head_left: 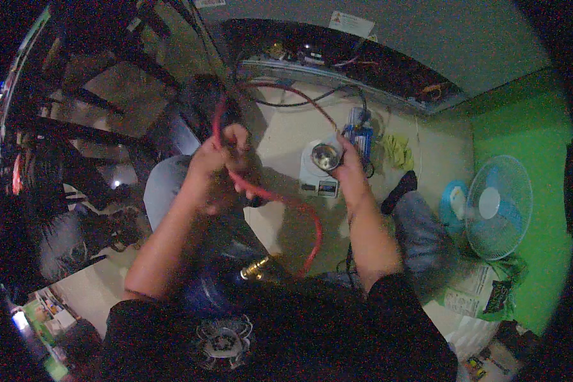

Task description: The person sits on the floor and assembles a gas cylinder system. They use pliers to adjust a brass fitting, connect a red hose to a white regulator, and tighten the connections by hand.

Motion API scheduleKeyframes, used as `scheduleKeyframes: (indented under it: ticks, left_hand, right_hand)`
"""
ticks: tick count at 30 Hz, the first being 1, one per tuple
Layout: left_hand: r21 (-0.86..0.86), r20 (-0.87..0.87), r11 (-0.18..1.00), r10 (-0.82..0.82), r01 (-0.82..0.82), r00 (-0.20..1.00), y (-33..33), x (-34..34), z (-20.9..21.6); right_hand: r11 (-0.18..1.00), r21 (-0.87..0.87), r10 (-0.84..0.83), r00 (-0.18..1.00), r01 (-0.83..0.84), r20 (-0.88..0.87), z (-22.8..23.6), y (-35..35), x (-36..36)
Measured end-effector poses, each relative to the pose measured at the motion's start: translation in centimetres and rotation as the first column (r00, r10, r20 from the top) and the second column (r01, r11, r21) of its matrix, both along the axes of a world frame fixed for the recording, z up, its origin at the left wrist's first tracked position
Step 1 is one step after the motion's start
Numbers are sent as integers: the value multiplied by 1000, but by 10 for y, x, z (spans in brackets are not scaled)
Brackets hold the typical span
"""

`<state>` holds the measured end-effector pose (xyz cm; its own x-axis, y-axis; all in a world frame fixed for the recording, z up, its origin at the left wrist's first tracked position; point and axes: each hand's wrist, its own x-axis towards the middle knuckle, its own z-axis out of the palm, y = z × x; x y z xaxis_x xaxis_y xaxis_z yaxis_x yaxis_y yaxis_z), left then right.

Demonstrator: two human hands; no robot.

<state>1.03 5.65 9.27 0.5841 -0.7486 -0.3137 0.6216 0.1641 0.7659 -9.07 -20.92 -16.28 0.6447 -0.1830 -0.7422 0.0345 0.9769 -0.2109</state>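
A bright green wall (528,127) rises on my right beside the pale floor (277,137). Ahead stands a large grey appliance (426,48), its lower compartment open and dark. A white-caged round fan (490,202) with blue blades stands near the wall. Close to my body sits a dark blue rounded cylinder (204,290). A long red flexible hose (318,226) loops between my hands and back toward me. My hands are well apart: my left hand (226,159), blurred, curls around the hose; my right hand (352,160) is closed on a small round silvery metal piece (326,156). Beneath that piece lies a flat white device with a small screen (307,173); a crumpled yellow cloth (399,151) lies farther right. A brass fitting (254,268) tops the cylinder.
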Motion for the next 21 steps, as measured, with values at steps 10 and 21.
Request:
scheduleKeyframes:
  ticks: [10,21]
  left_hand:
    - [341,313,738,-674,583,669,-8,-16,4]
    - [-44,521,148,-841,988,149,14,-29,-20]
  right_hand:
    - [855,-482,-18,940,192,342,116,-181,-21]
    - [395,-671,-416,774,627,478,236,-270,-181]
